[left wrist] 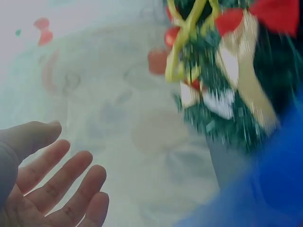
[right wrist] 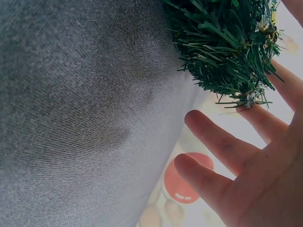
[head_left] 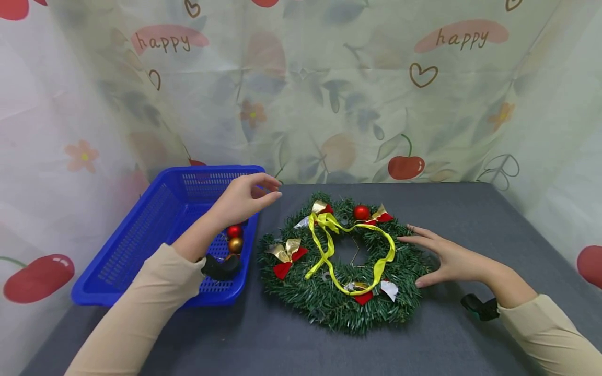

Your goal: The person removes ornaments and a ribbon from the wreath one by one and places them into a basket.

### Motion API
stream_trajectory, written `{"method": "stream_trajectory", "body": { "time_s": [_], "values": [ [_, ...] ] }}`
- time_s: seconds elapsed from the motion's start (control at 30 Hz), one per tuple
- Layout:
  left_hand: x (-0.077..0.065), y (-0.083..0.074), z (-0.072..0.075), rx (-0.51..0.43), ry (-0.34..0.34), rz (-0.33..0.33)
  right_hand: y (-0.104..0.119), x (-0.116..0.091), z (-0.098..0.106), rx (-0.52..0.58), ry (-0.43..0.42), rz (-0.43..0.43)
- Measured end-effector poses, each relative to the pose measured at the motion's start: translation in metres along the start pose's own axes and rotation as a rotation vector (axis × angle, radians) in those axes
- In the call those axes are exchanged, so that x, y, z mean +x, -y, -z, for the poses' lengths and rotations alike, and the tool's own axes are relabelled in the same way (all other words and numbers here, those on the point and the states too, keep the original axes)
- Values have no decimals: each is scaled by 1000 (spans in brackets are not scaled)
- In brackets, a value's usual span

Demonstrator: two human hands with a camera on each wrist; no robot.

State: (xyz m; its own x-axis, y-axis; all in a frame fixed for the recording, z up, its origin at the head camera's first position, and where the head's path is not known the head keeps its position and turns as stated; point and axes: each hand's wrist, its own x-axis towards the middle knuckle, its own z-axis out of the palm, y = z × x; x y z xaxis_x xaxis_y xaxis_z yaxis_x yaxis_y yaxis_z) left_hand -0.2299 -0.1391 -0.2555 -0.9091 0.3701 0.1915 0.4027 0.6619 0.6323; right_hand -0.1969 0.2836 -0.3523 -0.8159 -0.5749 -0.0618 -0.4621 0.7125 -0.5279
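A green tinsel wreath (head_left: pixel 305 297) lies on the grey table, dressed with red and gold bows (head_left: pixel 289 253), a red ball (head_left: pixel 361 212) and white pieces. A yellow ribbon (head_left: pixel 392 245), tied in a bow at the upper left, loops over its middle. My right hand (head_left: pixel 453 259) is at the wreath's right edge, fingers spread, fingertips right at the green needles (right wrist: pixel 227 56). Above the right side of the blue basket (head_left: pixel 164 175) my left hand (head_left: pixel 242 198) hovers with nothing in it, its fingers (left wrist: pixel 71 189) loosely bent in the left wrist view.
Inside the basket's right end lie red and gold balls (head_left: pixel 235 244), partly hidden by the left wrist. A patterned curtain (head_left: pixel 301 104) hangs behind the table (head_left: pixel 451 209) and along both sides.
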Motion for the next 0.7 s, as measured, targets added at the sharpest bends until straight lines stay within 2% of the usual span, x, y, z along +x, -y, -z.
{"method": "stream_trajectory", "body": {
  "time_s": [0.13,0.3,0.5,0.7],
  "values": [
    [4,-18,-16,-13,56,-48,0,0,0,0,1,-4],
    [14,-34,-39,11,130,-90,-1,0,0,-1,0,-4],
    [27,-43,-68,25,190,-136,0,0,-1,5,3,0],
    [39,-46,-91,38,237,-130,0,0,0,7,6,-7]
  ]
}}
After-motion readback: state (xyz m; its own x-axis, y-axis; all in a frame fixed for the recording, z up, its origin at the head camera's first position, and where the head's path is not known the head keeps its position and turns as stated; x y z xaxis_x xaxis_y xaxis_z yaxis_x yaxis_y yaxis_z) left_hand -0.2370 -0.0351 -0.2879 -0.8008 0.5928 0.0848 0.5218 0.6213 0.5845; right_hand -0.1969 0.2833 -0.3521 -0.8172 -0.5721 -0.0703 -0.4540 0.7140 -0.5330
